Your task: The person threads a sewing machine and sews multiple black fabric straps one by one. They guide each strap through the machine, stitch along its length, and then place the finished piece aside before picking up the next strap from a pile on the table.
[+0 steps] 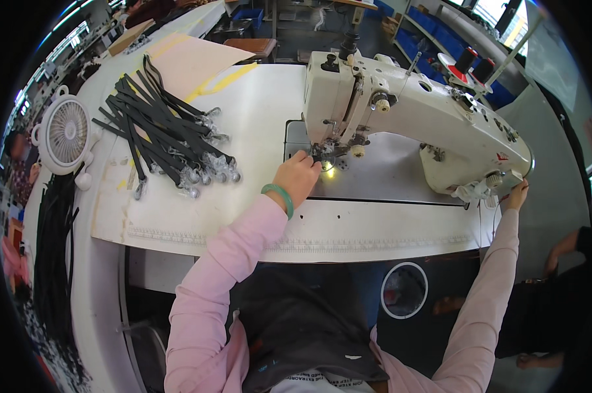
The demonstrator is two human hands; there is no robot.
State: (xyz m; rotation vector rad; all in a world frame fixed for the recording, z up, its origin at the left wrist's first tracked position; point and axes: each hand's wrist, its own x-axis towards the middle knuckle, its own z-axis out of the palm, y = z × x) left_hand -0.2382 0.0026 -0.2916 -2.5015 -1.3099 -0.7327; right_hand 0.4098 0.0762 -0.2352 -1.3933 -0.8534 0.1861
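Left hand (pixel 296 180), pink sleeve, green bangle (pixel 279 196) at the wrist: positioned at the needle end of a cream-white metal industrial sewing machine (pixel 433 98). Its fingers are bent and drawn close together beside the presser-foot area; a dark patch shows at their tips, but whether they pinch anything cannot be told.

Right hand (pixel 517 195): raised at the far right end of the machine, near the lower edge of the housing. Fingers curled; whether they grip or merely touch cannot be told, as the contact is too small to read.

Machine stands on a white counter (pixel 243 226) with ruler markings along its front edge. A smooth grey metal plate (pixel 388 180) lies beneath the machine's arm; a small yellow light glows by the needle.

Left of the left hand, well apart from it: a heap of flat black straps (pixel 158 128), their ends wrapped in clear plastic, mostly pointing toward the machine. Farther left, a round white plastic fan (pixel 67 131); below it, a bundle of long black strips (pixel 52 249).
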